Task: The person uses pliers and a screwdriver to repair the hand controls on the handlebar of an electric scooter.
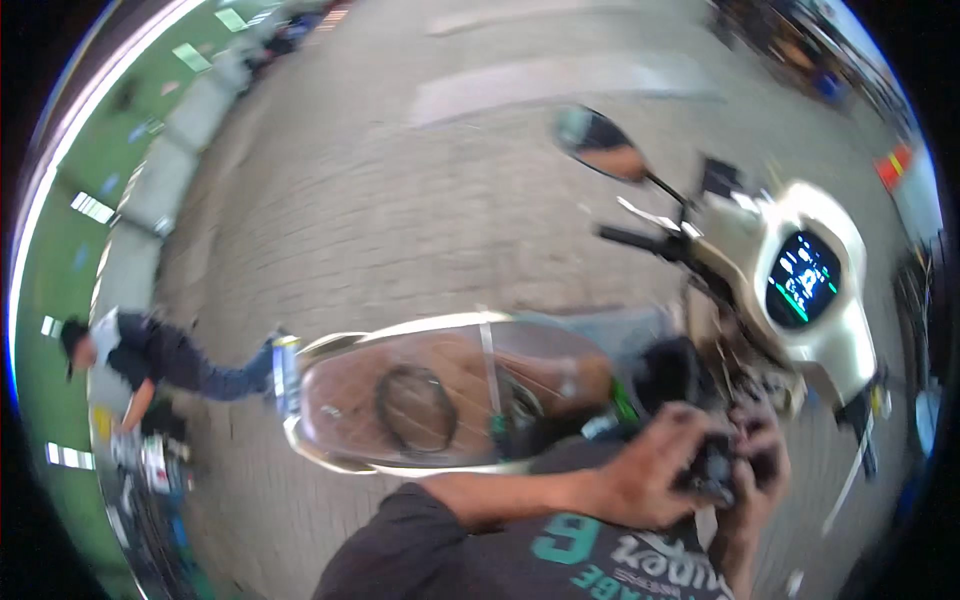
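Observation:
My left hand point(645, 468) and my right hand point(762, 462) are close together in front of my chest. Between them they hold a small dark part point(714, 474), its kind blurred by motion. The fingers of both hands are curled around it from either side. Just beyond the hands stands a cream scooter point(848, 345), with a brown seat point(335, 400) stretching to the left. On the seat lies a loop of black cable point(380, 412). A round dark thing point(668, 372) sits by the footwell, next to a bright green piece point(624, 402).
The handlebar carries a lit display point(803, 280), a grip point(630, 238) and a round mirror point(598, 143) that juts outward. At the far left another person point(130, 350) bends over some equipment point(150, 465). Grey paving point(330, 220) surrounds the scooter. An orange marker point(893, 167) stands at the right.

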Motion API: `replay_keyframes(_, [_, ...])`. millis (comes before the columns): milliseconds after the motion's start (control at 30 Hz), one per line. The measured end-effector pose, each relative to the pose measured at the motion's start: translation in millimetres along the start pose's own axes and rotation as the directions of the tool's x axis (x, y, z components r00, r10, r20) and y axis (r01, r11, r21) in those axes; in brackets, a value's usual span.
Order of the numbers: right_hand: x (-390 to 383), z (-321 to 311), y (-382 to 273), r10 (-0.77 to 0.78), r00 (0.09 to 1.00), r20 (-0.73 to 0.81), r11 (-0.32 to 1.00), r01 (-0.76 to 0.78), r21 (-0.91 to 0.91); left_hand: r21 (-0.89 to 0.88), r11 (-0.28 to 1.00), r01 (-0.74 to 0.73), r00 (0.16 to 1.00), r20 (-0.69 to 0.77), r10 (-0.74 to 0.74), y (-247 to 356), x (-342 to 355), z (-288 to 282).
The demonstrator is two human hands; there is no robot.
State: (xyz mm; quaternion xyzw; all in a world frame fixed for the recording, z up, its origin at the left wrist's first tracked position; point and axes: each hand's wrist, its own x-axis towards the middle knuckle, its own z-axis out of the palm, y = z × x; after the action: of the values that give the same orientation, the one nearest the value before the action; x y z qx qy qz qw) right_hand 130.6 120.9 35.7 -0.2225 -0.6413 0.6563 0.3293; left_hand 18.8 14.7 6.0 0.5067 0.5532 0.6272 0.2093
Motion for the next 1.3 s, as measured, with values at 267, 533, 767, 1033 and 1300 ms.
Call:
replay_keyframes(267, [3, 0, -14, -0.244, 0.906, 0.345, 0.862, 0.366, -0.352, 0.033, 0.999, -0.006, 1.000, -0.023, 0.007, -17, -16, 7])
replay_keyframes(533, [12, -3, 10, -0.160, 0.955, 0.250, 0.931, 0.230, -0.283, 0.165, 0.973, -0.161, 0.978, -0.104, 0.180, -1, -12, -13])
replay_keyframes(767, [29, -6, 25, -0.046, 0.950, 0.310, 0.972, 0.114, -0.205, 0.082, 0.959, -0.271, 0.940, -0.194, 0.282, -11, -12, -11])
replay_keyframes(1033, [22, 0, 8, -0.083, 0.921, 0.380, 0.978, 0.148, -0.146, 0.112, 0.974, -0.199, 0.892, -0.391, 0.227, -8, -18, -6])
replay_keyframes(1300, [31, -15, 14, 0.068, 0.881, 0.469, 0.997, -0.041, -0.066, 0.138, 0.981, -0.135, 0.964, -0.210, 0.162, -19, -20, 2])
